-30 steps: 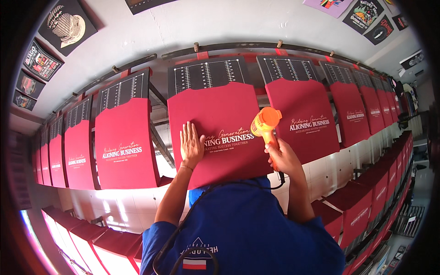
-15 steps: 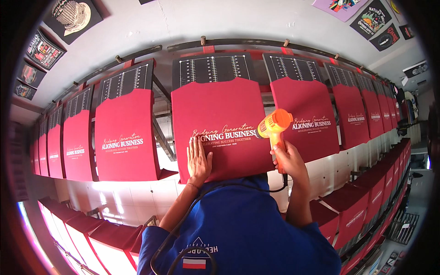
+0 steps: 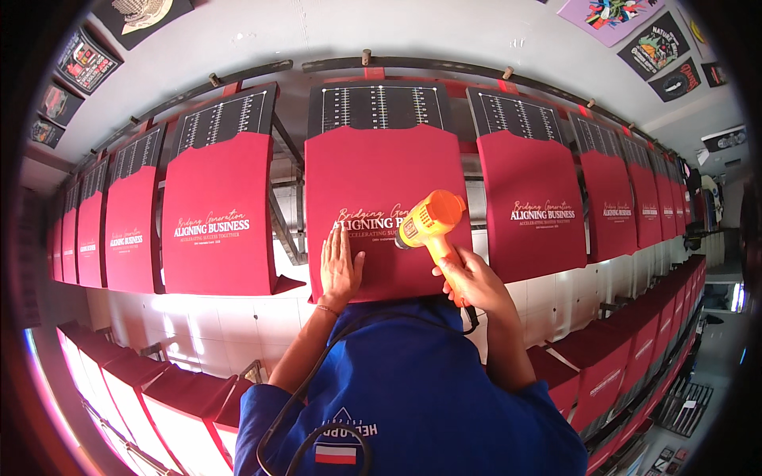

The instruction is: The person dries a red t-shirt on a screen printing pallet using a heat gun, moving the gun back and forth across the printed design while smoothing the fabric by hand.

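Moved leftward since the earlier frame: right hand (image 3: 476, 283), its grip closed round the handle of the orange plastic heat gun (image 3: 429, 220), now above the red fabric shirt (image 3: 381, 168). Gun judged light, stiff, hot-nosed; handle the proper hold. Right forearm angles upward; left hand (image 3: 340, 271) open, palm-down on the soft-looking shirt, grasping nothing.

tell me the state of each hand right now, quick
Left hand: open, laid flat on the red shirt.
Right hand: closed, holding the orange heat gun.
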The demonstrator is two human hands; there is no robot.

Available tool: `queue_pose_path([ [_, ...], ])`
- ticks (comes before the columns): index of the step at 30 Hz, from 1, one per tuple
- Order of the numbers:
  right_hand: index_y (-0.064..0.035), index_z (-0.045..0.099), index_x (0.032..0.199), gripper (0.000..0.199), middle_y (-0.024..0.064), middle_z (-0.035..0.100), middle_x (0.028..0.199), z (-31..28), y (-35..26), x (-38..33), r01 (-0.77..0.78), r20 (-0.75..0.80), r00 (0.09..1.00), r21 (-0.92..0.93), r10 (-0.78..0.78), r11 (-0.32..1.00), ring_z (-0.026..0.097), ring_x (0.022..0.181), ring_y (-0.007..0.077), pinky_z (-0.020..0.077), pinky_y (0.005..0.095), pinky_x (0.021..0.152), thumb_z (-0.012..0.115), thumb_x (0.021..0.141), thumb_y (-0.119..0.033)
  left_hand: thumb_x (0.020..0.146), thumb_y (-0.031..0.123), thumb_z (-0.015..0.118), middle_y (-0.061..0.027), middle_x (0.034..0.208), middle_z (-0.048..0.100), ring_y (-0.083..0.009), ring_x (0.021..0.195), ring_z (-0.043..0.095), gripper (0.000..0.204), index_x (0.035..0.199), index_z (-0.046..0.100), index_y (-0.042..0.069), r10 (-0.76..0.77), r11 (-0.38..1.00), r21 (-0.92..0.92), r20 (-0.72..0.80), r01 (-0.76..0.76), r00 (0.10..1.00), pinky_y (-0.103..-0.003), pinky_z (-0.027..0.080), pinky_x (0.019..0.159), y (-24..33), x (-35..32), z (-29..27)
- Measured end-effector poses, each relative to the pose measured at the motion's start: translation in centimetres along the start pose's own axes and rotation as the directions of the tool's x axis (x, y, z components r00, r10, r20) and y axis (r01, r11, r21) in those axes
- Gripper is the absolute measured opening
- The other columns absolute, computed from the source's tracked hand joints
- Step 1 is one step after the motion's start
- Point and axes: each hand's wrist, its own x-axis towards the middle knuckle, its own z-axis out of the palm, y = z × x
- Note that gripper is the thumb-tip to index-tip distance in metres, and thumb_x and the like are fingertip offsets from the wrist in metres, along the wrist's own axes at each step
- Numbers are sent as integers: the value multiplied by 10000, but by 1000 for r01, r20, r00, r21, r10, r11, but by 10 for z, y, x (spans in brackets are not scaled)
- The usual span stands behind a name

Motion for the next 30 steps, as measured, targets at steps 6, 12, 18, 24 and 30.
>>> queue_pose_path([
  [6,15,541,1148,307,69,646,946,-1,3,-5,5,-65,998,-83,-10,997,579,640,84,506,252,538,518,1029,-267,1015,367,483,-233,1573,293,-405,1469,249,642,1517,310,7,-239,892,295,-336,343,911,-507,187,1210,-129,1,-47],
  [12,-12,519,1117,287,53,611,885,20,-15,5,-2,25,1000,-87,4,996,593,616,95,482,256,455,540,1025,-283,1037,498,328,-184,1604,258,-358,1495,198,708,1536,269,0,-607,631,287,-396,721,689,-476,117,1222,-209,-1,-91],
  [18,12,529,1116,374,70,630,925,42,-22,22,28,130,991,-155,-8,988,593,639,101,511,264,510,539,1023,-349,1043,458,327,-179,1585,306,-349,1484,236,653,1515,328,7,-573,666,262,-421,699,704,-448,150,1223,-207,5,-89],
  [24,-2,534,1013,343,53,593,783,47,-19,29,39,125,992,-178,-17,983,580,568,103,493,265,472,556,1015,-344,1044,378,340,-189,1543,379,-350,1455,300,589,1473,399,-21,-563,693,206,-445,691,697,-433,194,1214,-205,6,-90],
  [30,-7,530,1000,349,53,580,756,47,-25,29,29,135,991,-195,-2,980,575,560,105,485,263,461,550,1018,-355,1049,339,313,-181,1511,432,-336,1447,325,557,1446,438,-31,-530,725,212,-438,656,726,-428,211,1210,-208,3,-88],
])
